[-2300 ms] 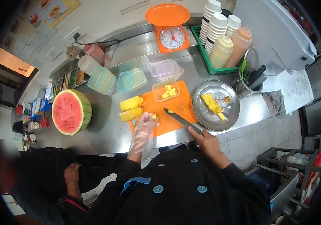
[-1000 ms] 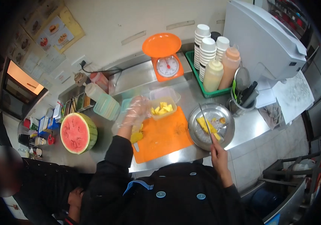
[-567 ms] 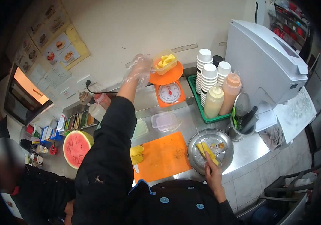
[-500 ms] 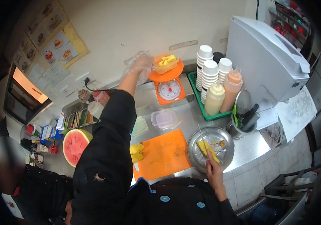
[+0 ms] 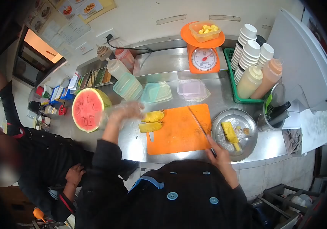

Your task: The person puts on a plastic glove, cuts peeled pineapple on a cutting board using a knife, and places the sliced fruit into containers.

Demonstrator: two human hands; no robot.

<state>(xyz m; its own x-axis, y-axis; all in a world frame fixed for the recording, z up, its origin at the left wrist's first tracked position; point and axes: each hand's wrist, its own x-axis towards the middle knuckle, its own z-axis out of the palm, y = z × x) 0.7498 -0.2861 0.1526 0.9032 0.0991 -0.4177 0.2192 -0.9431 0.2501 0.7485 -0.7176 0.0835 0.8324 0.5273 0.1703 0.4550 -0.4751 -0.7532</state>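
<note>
Right hand (image 5: 220,154) is gripping the knife (image 5: 198,121), fingers closed around the handle, blade pointing away over the board (image 5: 182,135). Left hand (image 5: 127,110) is hovering just left of the pineapple (image 5: 152,126), but it's showing as a blur, so I honestly can't tell if it's spread or pinching. My worry: if the left hand were reaching farther right without looking, it'd be risking that blade. Also, the tub (image 5: 205,36) is sitting on the scale (image 5: 204,59) well beyond both hands; a bumped tray could be tipping it.
</note>
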